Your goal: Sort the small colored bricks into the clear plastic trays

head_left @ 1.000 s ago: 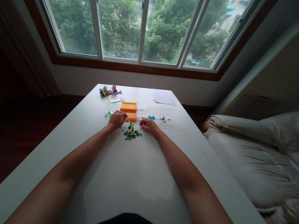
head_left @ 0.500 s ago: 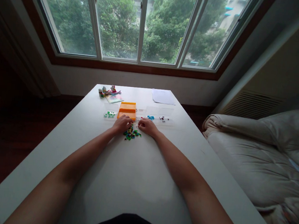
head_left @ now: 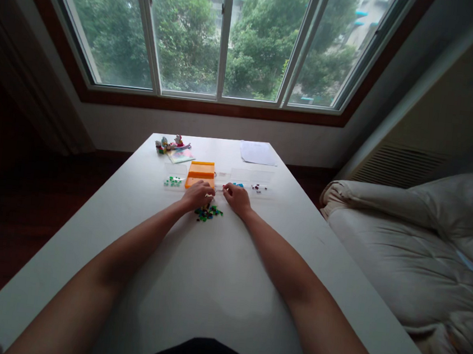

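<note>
A small heap of tiny coloured bricks (head_left: 209, 213) lies in the middle of the white table (head_left: 209, 275). My left hand (head_left: 198, 195) rests at the heap's far left edge with its fingers curled in a pinch; what they hold is too small to make out. My right hand (head_left: 237, 198) sits just right of the heap, fingers curled, its tips close to blue pieces (head_left: 238, 185) in a clear tray (head_left: 251, 182). An orange box (head_left: 201, 174) stands right behind my left hand.
Green pieces (head_left: 172, 181) lie in a clear tray left of the orange box. Small built toys (head_left: 170, 144) and a leaflet (head_left: 182, 155) sit at the far left, a paper sheet (head_left: 258, 153) at the far right. A cushioned couch (head_left: 415, 241) borders the table's right side.
My left hand moved right from the orange box's front to the heap's edge. My right hand shifted slightly forward toward the blue pieces.
</note>
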Demonstrator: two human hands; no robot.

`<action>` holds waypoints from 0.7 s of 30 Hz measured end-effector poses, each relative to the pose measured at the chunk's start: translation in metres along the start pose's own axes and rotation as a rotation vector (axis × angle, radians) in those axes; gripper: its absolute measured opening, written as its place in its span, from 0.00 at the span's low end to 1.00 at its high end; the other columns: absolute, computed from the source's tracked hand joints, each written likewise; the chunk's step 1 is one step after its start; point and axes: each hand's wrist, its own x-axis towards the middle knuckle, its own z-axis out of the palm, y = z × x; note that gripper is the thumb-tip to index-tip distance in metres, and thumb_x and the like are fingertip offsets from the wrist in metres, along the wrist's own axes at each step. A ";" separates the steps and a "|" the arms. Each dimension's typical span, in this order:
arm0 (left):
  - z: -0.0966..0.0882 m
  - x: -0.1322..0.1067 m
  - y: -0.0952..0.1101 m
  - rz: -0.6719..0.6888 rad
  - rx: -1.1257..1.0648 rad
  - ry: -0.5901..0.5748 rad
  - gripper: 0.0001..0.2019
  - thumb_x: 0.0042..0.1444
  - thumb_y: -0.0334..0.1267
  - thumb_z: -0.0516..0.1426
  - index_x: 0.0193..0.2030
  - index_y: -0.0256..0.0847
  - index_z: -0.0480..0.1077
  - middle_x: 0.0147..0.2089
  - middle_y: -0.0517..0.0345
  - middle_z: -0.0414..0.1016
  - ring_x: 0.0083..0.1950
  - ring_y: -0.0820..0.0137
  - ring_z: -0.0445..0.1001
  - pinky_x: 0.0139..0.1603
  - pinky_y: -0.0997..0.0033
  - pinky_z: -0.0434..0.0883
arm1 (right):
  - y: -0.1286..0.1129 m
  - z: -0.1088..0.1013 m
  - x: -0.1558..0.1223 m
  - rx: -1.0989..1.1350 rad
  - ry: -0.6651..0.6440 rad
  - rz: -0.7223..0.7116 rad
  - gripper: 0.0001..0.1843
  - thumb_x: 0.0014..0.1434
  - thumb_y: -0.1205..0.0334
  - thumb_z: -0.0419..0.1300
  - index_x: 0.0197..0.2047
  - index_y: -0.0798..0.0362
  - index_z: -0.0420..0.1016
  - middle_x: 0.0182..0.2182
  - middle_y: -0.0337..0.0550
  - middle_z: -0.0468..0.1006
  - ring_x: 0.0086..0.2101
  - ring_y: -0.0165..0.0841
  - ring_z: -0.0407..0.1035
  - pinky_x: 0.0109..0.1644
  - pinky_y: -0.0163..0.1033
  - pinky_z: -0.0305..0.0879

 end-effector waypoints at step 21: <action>-0.008 0.007 -0.025 -0.587 -0.117 0.272 0.11 0.61 0.43 0.56 0.45 0.44 0.76 0.36 0.57 0.79 0.37 0.67 0.75 0.38 0.71 0.66 | -0.004 0.000 -0.002 0.085 -0.020 -0.025 0.09 0.64 0.60 0.57 0.40 0.51 0.78 0.31 0.41 0.79 0.31 0.33 0.69 0.38 0.35 0.58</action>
